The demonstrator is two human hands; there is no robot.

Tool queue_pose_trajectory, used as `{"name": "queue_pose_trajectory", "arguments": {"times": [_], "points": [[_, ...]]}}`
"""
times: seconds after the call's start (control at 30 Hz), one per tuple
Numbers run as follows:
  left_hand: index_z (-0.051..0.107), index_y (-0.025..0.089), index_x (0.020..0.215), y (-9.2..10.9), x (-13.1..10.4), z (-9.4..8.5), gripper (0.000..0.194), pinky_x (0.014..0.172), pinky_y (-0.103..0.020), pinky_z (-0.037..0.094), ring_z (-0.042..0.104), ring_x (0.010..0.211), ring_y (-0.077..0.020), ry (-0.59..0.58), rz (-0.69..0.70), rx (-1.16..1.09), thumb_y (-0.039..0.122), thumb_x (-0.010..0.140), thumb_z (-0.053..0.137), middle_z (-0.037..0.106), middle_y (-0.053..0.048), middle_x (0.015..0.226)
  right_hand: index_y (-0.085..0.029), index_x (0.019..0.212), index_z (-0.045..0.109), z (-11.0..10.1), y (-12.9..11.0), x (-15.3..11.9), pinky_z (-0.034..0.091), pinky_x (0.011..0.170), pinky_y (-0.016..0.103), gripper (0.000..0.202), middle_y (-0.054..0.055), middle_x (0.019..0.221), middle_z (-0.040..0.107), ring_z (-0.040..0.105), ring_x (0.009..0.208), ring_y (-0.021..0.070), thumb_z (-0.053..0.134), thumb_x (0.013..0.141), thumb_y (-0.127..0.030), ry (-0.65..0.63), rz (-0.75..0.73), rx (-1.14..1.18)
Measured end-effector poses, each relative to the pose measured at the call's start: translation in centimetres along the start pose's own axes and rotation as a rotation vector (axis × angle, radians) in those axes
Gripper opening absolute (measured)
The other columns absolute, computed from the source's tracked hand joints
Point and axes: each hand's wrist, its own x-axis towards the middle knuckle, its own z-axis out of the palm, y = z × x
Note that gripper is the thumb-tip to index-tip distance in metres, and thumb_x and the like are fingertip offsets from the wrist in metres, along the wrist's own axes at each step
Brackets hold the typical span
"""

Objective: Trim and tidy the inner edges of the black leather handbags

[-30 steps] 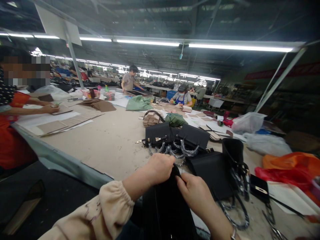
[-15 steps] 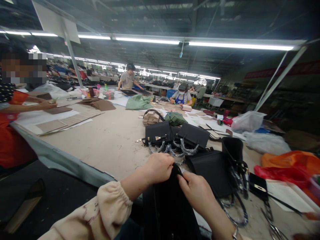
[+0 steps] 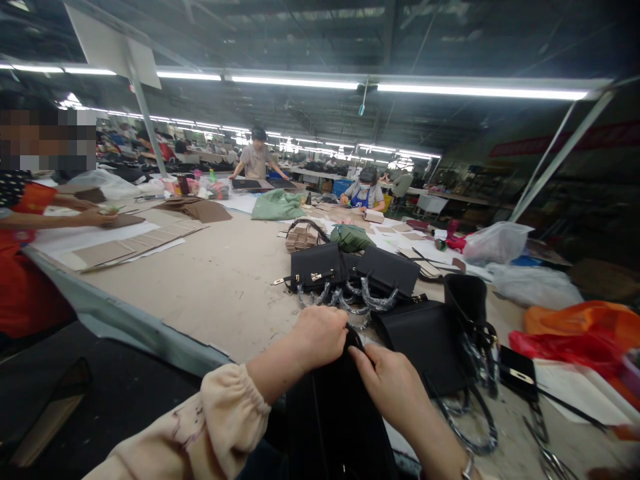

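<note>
A dark black bag piece stands upright at the near edge of the table, its top end between my hands. My left hand is closed on that top end, knuckles up. From the right, my right hand pinches the same edge, thumb pressed on the near face. Just beyond are two black handbags with handles wrapped in clear plastic. Another large black bag lies right of my right hand. The lower part of the held piece is too dark to make out.
Scissors, a black strap piece with a metal plate and red and orange bags lie at the right. Green cloth and brown panels lie farther back. A person works at the left; others sit or stand beyond.
My left forearm has shifted slightly right, and my right hand has moved a little left along the edge. The person standing at the back has moved their arms slightly.
</note>
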Motion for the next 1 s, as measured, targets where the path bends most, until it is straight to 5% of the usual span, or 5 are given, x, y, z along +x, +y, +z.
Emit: {"name": "queue_pose_trajectory", "arguments": {"times": [1.0], "points": [[0.06,0.017,0.076,0.1,-0.3,0.3,0.018,0.064,-0.03,0.049,0.064,0.075,-0.0218,0.027,-0.02,-0.027,0.028,0.083,0.049,0.067,-0.005,0.081,-0.02,0.063,0.06,-0.9,-0.4,1.8,0.028,0.053,0.024,0.037,0.003,0.065,0.066,0.061,0.064,0.0155,0.041,0.09,-0.038,-0.034,0.003,0.058]]}}
